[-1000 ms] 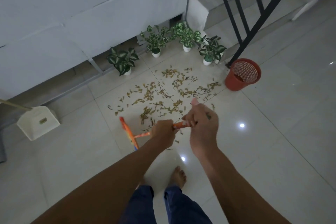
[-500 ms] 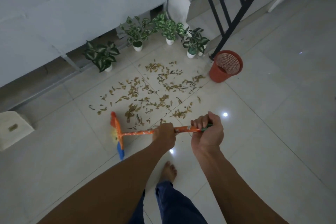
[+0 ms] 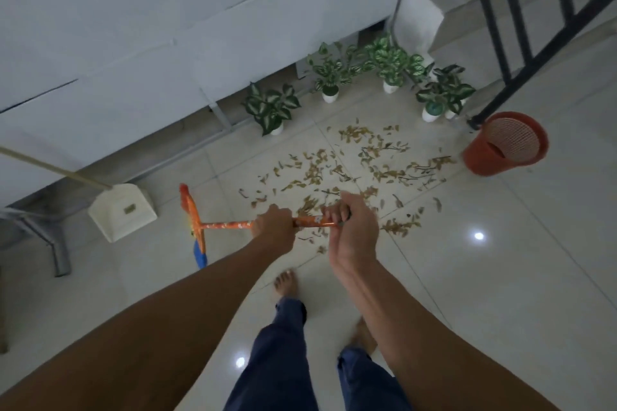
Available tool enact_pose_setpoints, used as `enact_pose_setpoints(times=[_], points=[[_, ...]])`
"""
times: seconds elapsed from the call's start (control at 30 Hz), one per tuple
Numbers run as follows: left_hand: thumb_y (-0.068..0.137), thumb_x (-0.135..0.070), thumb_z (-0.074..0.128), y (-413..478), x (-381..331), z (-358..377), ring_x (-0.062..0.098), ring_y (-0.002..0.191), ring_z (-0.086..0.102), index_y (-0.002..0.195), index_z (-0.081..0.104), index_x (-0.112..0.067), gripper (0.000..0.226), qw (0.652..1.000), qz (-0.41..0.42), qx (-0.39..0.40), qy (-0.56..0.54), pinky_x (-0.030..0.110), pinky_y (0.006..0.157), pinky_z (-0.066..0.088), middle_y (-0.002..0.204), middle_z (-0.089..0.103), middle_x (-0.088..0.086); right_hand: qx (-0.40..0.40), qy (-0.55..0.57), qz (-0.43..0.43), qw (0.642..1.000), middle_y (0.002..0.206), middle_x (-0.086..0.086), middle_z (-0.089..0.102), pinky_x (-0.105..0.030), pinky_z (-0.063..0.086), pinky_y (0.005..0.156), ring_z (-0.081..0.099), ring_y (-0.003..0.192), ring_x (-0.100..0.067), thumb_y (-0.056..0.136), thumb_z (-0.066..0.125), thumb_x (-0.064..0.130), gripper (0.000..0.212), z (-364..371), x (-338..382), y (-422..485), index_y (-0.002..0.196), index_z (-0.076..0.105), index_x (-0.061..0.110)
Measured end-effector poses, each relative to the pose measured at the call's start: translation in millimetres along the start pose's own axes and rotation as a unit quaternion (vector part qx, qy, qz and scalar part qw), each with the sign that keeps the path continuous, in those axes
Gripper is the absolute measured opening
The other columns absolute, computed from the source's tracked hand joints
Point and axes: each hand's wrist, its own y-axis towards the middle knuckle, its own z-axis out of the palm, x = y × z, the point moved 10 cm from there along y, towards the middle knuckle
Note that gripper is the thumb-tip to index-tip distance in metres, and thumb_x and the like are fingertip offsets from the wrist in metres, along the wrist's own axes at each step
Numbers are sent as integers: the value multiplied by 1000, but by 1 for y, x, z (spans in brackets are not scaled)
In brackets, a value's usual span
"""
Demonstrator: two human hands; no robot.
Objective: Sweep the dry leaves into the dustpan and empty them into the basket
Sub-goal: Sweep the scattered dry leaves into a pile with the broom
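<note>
1. As the head view looks down, the left hand [image 3: 273,226] is closed in a fist round the orange shaft of the broom [image 3: 227,225], with its fingers wrapped fully about it.
2. The right hand [image 3: 352,237] sits just right of the left one, at the shaft's near end. Its fingers [image 3: 334,217] curl round the shaft and the thumb lies up over the top, so this hand grips the broom too.
3. The shaft runs level leftward from both hands to the broom's head, well left of the left hand. The head is orange above, with blue bristles at its lower end. Whether the bristles touch the floor [image 3: 500,277] cannot be told.
4. The leaves [image 3: 350,170] lie scattered on the floor beyond the hands and to their right, the nearest just past the knuckles. They are apart from the broom's head.
5. The pale dustpan [image 3: 122,210] rests on the floor farther left than the broom's head, well apart from the left hand. Its long handle slants up and away leftward.
6. The red mesh basket [image 3: 504,147] stands beyond and far right of the right hand, just past the rightmost leaves, at the foot of a dark railing [image 3: 514,53].
7. Four potted plants [image 3: 272,107] line the wall [image 3: 167,27] beyond the leaves.
8. Below the hands, a bare foot [image 3: 285,284] stands on the floor.
</note>
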Motion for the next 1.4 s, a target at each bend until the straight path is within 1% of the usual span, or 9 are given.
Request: enact_pose_setpoints(times=[0.13,0.27,0.37,0.47,0.77,0.83,0.97,1.13,1.4], points=[[99,-34,59,45,35,7,25,93,67,105,62,-13,23,999,-1,40,18,33,64,45,102,60,5,-56,-64,-1,996,45,3,32,-44,48,95,34,53,-17,94,56,1,62,26,-34,22,37,42,24],[99,-21,59,70,-4,8,17,75,59,87,55,-18,13,995,60,67,-39,27,55,45,81,56,-3,-101,-94,-36,990,44,4,35,-52,46,100,34,53,-18,94,57,1,59,24,-16,32,39,46,21],[99,-19,57,69,-52,-7,17,75,64,79,52,-16,21,984,143,88,-54,28,61,53,78,57,-2,-147,-60,-73,985,43,4,34,-43,48,89,37,47,-14,93,56,-2,57,22,24,24,42,46,21],[98,-22,58,65,-73,-35,16,69,60,77,53,-17,22,979,184,71,-45,28,58,48,76,57,-2,-147,22,-104,983,43,4,28,-32,45,79,34,44,-12,91,55,-2,58,31,59,18,42,37,23],[98,-17,56,114,16,-40,15,66,57,76,54,-14,22,989,112,97,22,26,57,45,74,55,-1,-172,32,-65,982,45,3,27,-34,44,76,32,45,-12,89,55,-6,51,77,-6,51,46,36,12],[99,-21,57,119,7,-32,14,64,57,73,52,-15,27,986,122,111,15,25,54,43,72,54,-2,-202,25,-63,977,44,4,29,-31,45,72,33,44,-9,89,56,-7,42,68,-10,57,51,37,-2],[101,-23,54,103,-60,-24,9,58,49,72,47,-18,30,971,202,126,-16,22,49,36,70,51,-5,-234,-50,-106,965,47,6,35,-25,50,66,36,45,-8,90,55,-6,29,37,34,41,63,47,-4],[98,-21,57,71,-126,-45,19,69,58,82,55,-14,18,959,257,114,-45,32,64,51,75,55,0,-222,57,-159,960,48,3,27,-33,49,80,30,45,-12,88,55,-4,42,11,94,17,57,38,18],[102,-22,53,112,-63,-34,11,58,52,74,52,-15,29,969,203,137,33,23,56,46,68,51,-3,-243,55,-126,960,46,5,34,-31,49,75,36,50,-12,90,58,-3,40,33,32,46,56,52,17]])
